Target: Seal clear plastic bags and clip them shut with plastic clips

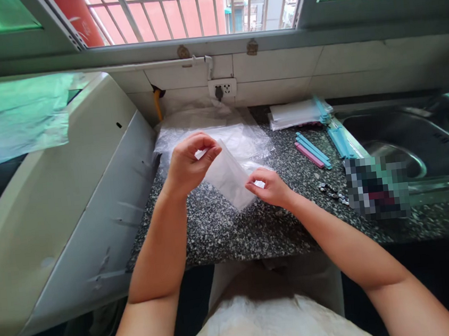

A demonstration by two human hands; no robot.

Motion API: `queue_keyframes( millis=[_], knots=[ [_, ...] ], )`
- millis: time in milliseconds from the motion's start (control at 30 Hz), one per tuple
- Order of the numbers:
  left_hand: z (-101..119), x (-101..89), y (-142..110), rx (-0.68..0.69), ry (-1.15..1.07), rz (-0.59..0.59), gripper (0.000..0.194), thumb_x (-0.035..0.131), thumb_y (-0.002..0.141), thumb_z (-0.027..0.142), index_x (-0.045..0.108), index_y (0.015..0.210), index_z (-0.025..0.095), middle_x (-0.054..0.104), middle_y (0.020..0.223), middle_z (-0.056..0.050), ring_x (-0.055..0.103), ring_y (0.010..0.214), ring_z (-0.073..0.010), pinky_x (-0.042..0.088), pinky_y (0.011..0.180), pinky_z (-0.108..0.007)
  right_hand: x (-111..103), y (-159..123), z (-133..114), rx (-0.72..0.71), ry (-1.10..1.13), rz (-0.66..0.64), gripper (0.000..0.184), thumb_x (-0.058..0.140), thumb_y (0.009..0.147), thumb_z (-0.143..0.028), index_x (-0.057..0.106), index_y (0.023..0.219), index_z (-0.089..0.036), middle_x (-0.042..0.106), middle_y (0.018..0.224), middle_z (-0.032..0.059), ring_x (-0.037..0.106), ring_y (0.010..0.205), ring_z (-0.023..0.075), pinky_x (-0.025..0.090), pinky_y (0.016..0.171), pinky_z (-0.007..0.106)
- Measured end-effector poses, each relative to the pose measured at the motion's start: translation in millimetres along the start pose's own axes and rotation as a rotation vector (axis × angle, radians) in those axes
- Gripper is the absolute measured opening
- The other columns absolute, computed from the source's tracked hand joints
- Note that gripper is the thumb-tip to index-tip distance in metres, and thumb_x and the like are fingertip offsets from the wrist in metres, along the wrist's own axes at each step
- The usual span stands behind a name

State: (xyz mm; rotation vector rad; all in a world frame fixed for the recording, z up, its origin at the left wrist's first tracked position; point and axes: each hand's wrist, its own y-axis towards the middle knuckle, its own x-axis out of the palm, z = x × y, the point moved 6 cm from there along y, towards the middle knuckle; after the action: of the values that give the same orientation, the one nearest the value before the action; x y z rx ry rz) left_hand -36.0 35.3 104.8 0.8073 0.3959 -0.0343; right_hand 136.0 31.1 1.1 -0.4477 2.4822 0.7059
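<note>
A translucent white plastic bag (228, 181) hangs tilted between my two hands, above the speckled countertop. My left hand (195, 160) pinches its upper corner between thumb and fingers. Lower and to the right, my right hand (268, 184) pinches the bag's other edge. Behind my hands, a loose pile of clear plastic bags (207, 119) lies spread toward the wall. Right of the bag, blue sticks (313, 150) and a pink stick (309, 155), flat and narrow, lie side by side on the counter.
A stack of clear bags (295, 113) lies at the back right, near more blue sticks (341, 142). The metal sink (388, 124) is at the right. A large pale appliance (68, 168) borders the left. Small dark shiny pieces (331, 191) lie beside a pixelated patch. The wall has a socket (223, 88).
</note>
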Motion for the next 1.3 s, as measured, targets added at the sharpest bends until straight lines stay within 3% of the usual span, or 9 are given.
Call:
queue_keyframes(
  millis=[300, 1133, 1233, 1300],
  knots=[
    [-6.3, -4.5, -0.3, 0.004, 0.003, 0.055, 0.012, 0.065, 0.075, 0.020, 0.057, 0.066, 0.018, 0.055, 0.065, 0.000, 0.050, 0.063, -0.0113, 0.041, 0.059, -0.027, -2.0, -0.4, -2.6, -0.024, -0.041, 0.023, 0.012, 0.055, 0.078, -0.023, 0.058, 0.067, -0.022, 0.061, 0.067, 0.0018, 0.051, 0.070, 0.0162, 0.040, 0.070, 0.031],
    [-16.5, -19.6, 0.7, -0.021, 0.004, 0.166, 0.022, 0.068, 0.075, 0.037, 0.056, 0.068, 0.021, 0.052, 0.064, 0.001, 0.046, 0.060, -0.0102, 0.040, 0.055, -0.024, 3.5, -1.3, 4.4, -0.049, -0.157, -0.031, 0.013, 0.057, 0.078, -0.019, 0.059, 0.065, -0.020, 0.059, 0.064, 0.0007, 0.049, 0.065, 0.0143, 0.038, 0.066, 0.029],
    [-18.0, -21.1, 0.4, -0.052, 0.015, 0.175, 0.022, 0.068, 0.075, 0.038, 0.056, 0.068, 0.020, 0.051, 0.064, 0.002, 0.046, 0.060, -0.0100, 0.040, 0.056, -0.024, -3.7, -0.9, 2.0, -0.074, -0.146, -0.023, 0.005, 0.058, 0.074, -0.017, 0.059, 0.072, -0.021, 0.061, 0.071, 0.0013, 0.052, 0.071, 0.0154, 0.040, 0.070, 0.030],
    [-17.0, -18.5, 0.2, -0.079, 0.025, 0.154, 0.023, 0.067, 0.076, 0.038, 0.056, 0.068, 0.020, 0.052, 0.064, 0.002, 0.047, 0.060, -0.0100, 0.041, 0.057, -0.024, -11.1, 0.0, -3.0, -0.104, -0.081, 0.013, 0.013, 0.058, 0.072, -0.017, 0.060, 0.084, -0.021, 0.063, 0.083, 0.0028, 0.054, 0.078, 0.0162, 0.042, 0.074, 0.031]
  ],
)
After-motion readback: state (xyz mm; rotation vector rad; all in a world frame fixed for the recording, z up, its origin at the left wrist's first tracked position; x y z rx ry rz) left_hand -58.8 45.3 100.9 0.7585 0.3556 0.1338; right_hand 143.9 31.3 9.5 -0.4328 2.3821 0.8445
